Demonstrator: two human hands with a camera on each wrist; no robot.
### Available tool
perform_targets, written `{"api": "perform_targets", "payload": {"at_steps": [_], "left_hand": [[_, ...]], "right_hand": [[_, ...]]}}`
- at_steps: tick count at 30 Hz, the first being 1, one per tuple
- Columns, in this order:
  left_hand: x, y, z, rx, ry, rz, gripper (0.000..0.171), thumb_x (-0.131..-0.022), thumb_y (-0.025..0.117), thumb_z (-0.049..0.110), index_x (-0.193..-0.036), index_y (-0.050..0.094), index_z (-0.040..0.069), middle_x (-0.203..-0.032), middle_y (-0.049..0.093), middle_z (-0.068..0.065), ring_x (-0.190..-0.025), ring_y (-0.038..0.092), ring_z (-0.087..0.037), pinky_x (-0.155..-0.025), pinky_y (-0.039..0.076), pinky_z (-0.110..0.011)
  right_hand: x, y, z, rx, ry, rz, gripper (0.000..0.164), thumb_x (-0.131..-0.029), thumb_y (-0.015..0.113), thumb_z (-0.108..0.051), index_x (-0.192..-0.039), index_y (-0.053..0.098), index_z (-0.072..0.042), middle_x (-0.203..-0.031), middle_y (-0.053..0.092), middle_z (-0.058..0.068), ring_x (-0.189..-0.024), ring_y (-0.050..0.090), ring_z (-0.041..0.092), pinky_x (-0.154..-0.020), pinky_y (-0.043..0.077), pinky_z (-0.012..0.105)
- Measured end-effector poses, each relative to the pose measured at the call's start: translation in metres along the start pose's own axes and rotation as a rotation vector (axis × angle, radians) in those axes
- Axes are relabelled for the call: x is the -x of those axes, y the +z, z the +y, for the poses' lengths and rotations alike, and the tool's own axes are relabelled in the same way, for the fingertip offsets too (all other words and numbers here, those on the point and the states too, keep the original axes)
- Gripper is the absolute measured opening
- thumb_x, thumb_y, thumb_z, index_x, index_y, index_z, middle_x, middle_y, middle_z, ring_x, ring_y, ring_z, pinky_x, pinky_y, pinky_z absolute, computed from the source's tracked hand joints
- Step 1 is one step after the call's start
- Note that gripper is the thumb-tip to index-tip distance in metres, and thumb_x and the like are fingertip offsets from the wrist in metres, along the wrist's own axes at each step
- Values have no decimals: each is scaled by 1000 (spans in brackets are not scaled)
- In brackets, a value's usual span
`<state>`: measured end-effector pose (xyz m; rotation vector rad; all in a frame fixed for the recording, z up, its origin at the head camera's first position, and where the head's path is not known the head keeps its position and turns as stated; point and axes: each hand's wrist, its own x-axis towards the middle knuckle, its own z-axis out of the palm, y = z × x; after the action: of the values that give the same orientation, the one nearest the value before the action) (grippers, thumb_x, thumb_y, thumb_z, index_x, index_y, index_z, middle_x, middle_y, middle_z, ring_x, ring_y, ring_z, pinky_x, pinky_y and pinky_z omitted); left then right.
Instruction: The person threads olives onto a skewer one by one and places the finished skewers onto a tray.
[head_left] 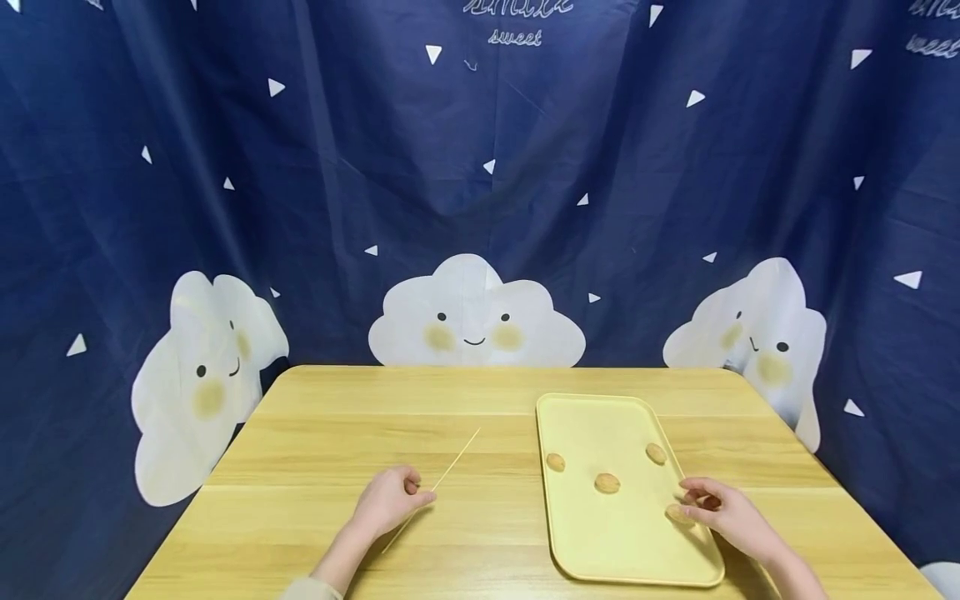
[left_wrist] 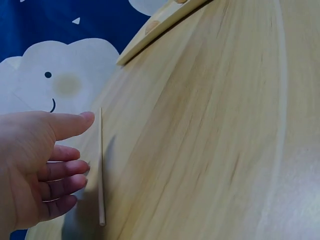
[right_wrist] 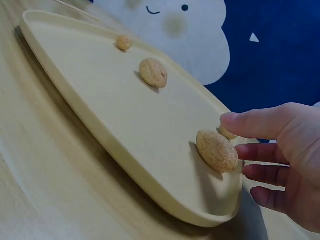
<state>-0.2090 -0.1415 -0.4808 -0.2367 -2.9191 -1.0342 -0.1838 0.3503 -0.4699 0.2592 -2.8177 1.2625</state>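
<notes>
On the wooden table lies a thin wooden stick (head_left: 455, 461), slanting away from the front. My left hand (head_left: 392, 500) is beside it, and the thumb tip overlaps the stick in the head view. From the left wrist, the stick (left_wrist: 101, 170) runs just past the loosely bent fingers of the left hand (left_wrist: 45, 165), outside their grasp. A pale yellow tray (head_left: 600, 542) holds several walnuts. Over its right edge reaches my right hand (head_left: 726, 517), fingers loosely bent. The nearest walnut (right_wrist: 217, 151) sits right at the fingertips, with thumb and fingers not closed round it.
Other walnuts lie apart on the tray: one near the middle (head_left: 607, 483), one by the left rim (head_left: 555, 462), one toward the far right (head_left: 656, 453). The tray has a low raised rim. A dark blue curtain (head_left: 450, 167) with printed clouds hangs behind the table (head_left: 315, 433).
</notes>
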Motion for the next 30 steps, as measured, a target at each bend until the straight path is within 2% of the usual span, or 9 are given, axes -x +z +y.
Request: {"api": "perform_targets", "payload": {"at_steps": [2,7,12,15,24,30], "left_hand": [[-1,2,-1,8,1,1,36,-74,76,33,-93,64,5,-77,56,5,-71,52,-11,-63,43,-31],[-2,6,-4,2,5,-1,33,-73,77,29,-91,62,5,-78,52,2,-71,47,-13,-63,40,-31],[-2,10,-4,-26,31,6,28,-73,77,25,-88,62,7,-79,50,2,-72,46,-13,-62,39,-30],[-2,11,-3,-39,36,10,24,-73,76,23,-86,62,9,-77,49,4,-70,45,-12,-61,37,-28],[-6,13,-1,-102,59,43,13,-77,72,14,-75,59,15,-73,47,6,-68,43,-10,-58,35,-26],[-6,13,-1,-104,34,50,11,-78,67,9,-72,60,15,-72,50,6,-66,45,-10,-55,36,-27]], "right_hand": [[1,1,1,-18,1,-12,42,-81,70,-12,-113,56,11,-93,61,8,-75,51,1,-64,46,22],[4,5,5,-12,-74,-34,37,-80,71,-9,-109,58,11,-93,63,9,-78,49,-2,-65,44,21],[6,7,9,22,-114,-3,33,-76,73,-5,-103,61,9,-88,63,3,-76,48,-2,-64,43,21],[7,8,10,39,-105,14,30,-75,74,-5,-101,62,7,-87,63,2,-75,47,-2,-64,43,21],[8,10,6,89,-9,66,24,-73,77,-11,-93,66,-2,-86,61,1,-70,44,2,-62,40,23],[4,8,4,110,5,66,24,-74,76,-14,-94,67,-3,-89,62,3,-72,47,3,-64,41,24]]}}
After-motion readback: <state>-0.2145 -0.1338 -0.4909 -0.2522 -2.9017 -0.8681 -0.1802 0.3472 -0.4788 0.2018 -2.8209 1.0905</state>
